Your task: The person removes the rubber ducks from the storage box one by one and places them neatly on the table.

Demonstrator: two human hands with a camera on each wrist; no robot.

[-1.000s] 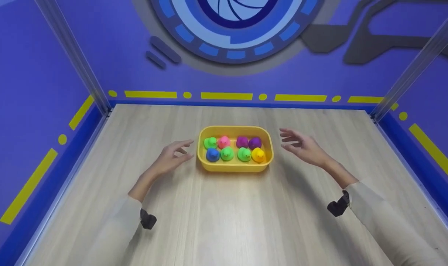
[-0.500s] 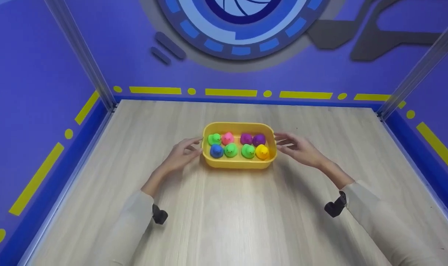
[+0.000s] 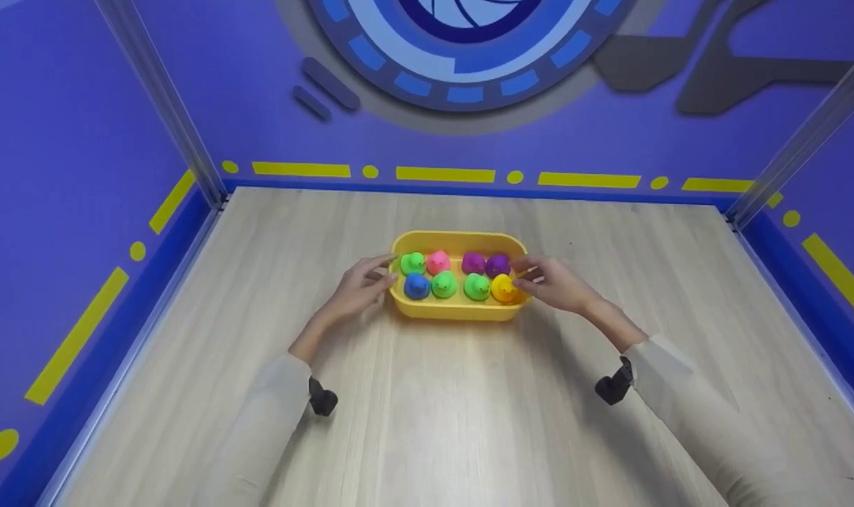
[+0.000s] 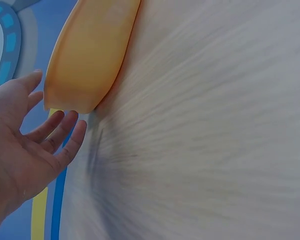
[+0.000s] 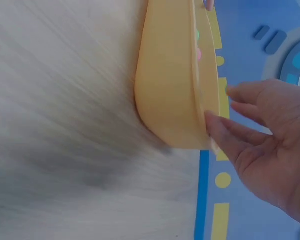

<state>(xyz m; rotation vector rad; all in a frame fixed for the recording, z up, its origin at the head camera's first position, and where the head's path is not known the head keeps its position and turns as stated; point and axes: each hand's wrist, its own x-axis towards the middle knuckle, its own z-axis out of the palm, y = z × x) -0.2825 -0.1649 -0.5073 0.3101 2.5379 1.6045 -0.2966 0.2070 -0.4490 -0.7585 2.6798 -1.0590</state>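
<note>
The yellow tray (image 5: 170,85) is sitting on the pale wood table (image 5: 60,125), its outer wall facing the camera; the right hand (image 5: 270,145) is lying just beside the tray's end, its thumb (image 5: 225,132) touching the rim there; the fingers (image 5: 245,92) are extending straight toward the rim; a blue and yellow border (image 5: 212,200) is running beyond the tray.

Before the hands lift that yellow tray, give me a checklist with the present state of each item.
1. Left hand at the tray's left end: ok, fingers at the rim.
2. Right hand at the right end: ok, thumb on the rim in the right wrist view.
3. Firm grip on both ends: cannot tell, fingers look relaxed.
4. Toy ducks all inside: ok, eight in two rows.
5. Tray flat on the table: ok.
</note>
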